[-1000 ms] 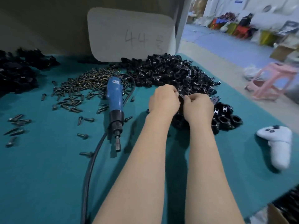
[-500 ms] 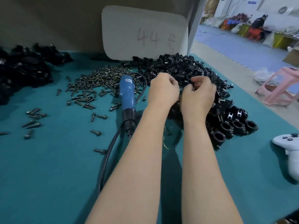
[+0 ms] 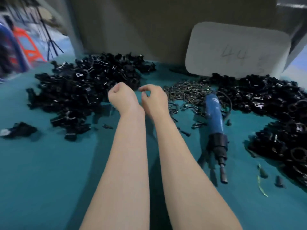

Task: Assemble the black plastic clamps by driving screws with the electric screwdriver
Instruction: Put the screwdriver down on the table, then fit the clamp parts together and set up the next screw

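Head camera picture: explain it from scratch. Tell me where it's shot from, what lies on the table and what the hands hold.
No machine here: a person wears a camera on the head, looking forward and down, so both bare arms reach in from below. The left hand is curled like a fist; whether it hides something small cannot be told. The right hand has loosely curled fingers with nothing visible in them. On the teal table cover lie a left pile of black clamps, a right pile of black clamps, screws between them, and the blue electric screwdriver, untouched. A white card marked 44 stands behind.
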